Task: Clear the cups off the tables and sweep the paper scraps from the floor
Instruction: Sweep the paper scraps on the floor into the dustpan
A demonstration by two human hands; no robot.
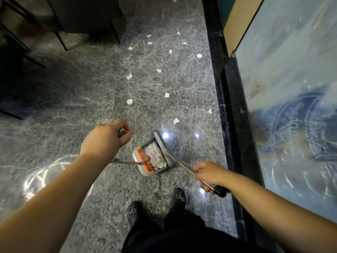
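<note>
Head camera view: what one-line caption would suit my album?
Left hand on dustpan handle, right hand gripping broom pole, paper scraps ahead.

- Looks like a cafe or some kind of eatery, or maybe a lobby, definitely not someone's home.
- Polished grey speckled stone floor (76, 92) with ceiling lights glaring off it.
- Glossy blue-and-white marble-look tabletop with a black edge (291, 99) on the right.
- Dark furniture on thin black metal legs (60, 41) at the top left.
- Long-handled grey dustpan with an orange comb (145, 159), commercial cleaning kit.
</note>
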